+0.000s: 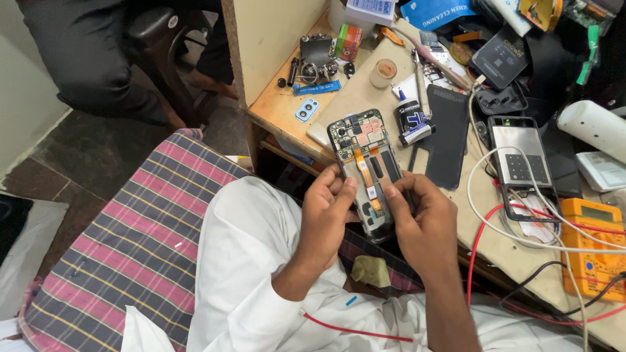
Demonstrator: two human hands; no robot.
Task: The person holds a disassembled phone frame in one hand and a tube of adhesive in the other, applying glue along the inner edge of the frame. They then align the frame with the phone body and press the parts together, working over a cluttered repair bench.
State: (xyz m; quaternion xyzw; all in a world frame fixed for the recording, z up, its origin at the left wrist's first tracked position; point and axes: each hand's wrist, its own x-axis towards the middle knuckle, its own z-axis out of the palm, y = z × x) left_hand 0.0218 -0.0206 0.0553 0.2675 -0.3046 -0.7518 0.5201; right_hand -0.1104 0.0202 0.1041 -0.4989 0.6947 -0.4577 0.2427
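Note:
An opened smartphone (362,150) with its back cover off shows a circuit board, an orange flex cable and a dark battery bay. My left hand (328,215) grips its lower left edge, thumb on the frame. My right hand (420,218) holds the lower right side, with fingertips pressing near the flex cable inside the phone. The phone is held tilted above my lap, in front of the wooden workbench (352,98).
On the bench lie a black back cover (448,133), a glue bottle (411,120), a second device (520,156), an orange multimeter (595,251) with red, black and white wires, a tape roll (383,72) and small parts. A person in dark clothes (91,58) sits at upper left. A plaid cloth (143,241) covers my lap.

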